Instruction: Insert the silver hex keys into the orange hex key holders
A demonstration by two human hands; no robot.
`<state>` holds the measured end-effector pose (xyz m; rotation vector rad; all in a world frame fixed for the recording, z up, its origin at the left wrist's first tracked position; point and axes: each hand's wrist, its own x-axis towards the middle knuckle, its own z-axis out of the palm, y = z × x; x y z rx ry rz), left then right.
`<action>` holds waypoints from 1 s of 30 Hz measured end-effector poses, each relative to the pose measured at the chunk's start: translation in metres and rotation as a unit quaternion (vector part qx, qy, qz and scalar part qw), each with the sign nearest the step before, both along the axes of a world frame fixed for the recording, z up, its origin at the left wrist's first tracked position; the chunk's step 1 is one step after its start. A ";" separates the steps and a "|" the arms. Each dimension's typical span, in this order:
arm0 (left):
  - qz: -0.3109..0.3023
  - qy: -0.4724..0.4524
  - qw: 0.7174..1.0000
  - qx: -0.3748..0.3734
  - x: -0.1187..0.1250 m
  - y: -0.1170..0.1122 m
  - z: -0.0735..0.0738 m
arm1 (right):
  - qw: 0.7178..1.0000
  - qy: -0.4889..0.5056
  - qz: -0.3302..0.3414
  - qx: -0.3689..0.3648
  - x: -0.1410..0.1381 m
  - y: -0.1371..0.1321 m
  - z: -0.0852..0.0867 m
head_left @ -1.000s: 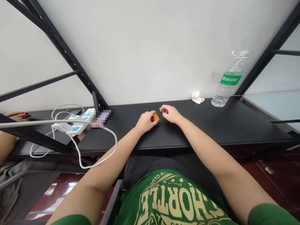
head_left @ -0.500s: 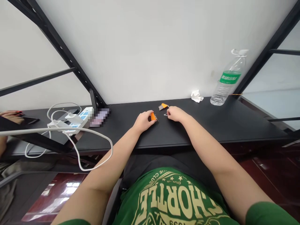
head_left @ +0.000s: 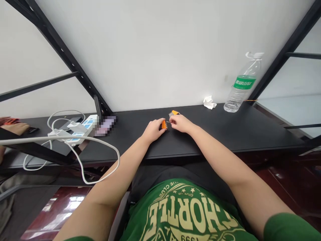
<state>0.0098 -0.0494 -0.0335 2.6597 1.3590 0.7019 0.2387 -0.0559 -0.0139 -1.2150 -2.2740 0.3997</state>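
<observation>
My left hand (head_left: 154,130) rests on the black tabletop, closed around a small orange holder (head_left: 164,124) with short metal prongs showing on its right side. A thin silver rod (head_left: 168,122) is pinched in the fingertips of my right hand (head_left: 179,123); its tip points left, close to the prongs. Whether the rod touches the holder I cannot tell. Just behind my right hand lies a second orange holder (head_left: 175,112) with several thin metal prongs fanning out to the left, partly covered by my fingers.
The black table (head_left: 215,134) runs along a white wall. Crumpled tissue (head_left: 209,102) and a clear water bottle (head_left: 241,87) stand to the right. On the left are a blurred-out phone (head_left: 106,126), a power strip (head_left: 86,129), a looping white cable (head_left: 100,138) and another person's hand (head_left: 16,128).
My right hand has moved left with the silver rod, up to the orange holder in my left hand. My left hand has stayed in place. The other person's hand at far left shifted.
</observation>
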 end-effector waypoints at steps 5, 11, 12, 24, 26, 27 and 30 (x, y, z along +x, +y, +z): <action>-0.007 -0.003 1.000 -0.003 0.000 0.000 0.000 | 0.999 0.002 0.035 0.037 0.000 0.002 -0.001; -0.009 -0.008 1.000 -0.004 0.000 0.000 0.000 | 0.996 -0.047 0.017 0.069 0.000 0.000 -0.002; -0.008 -0.009 1.000 -0.003 0.000 0.000 0.000 | 0.996 -0.054 0.014 0.075 -0.001 -0.001 -0.002; -0.018 -0.023 1.000 -0.007 -0.001 0.000 0.000 | 0.984 -0.144 -0.011 0.109 -0.004 -0.007 0.001; -0.014 -0.006 1.000 -0.003 0.000 -0.001 0.002 | 0.980 -0.156 -0.015 0.126 -0.005 -0.007 0.000; -0.012 0.002 1.000 0.000 0.000 -0.002 0.003 | 0.978 -0.160 -0.014 0.133 -0.005 -0.007 0.000; -0.017 0.021 1.000 0.007 0.001 -0.004 0.005 | 0.976 -0.159 -0.007 0.147 -0.006 -0.007 -0.001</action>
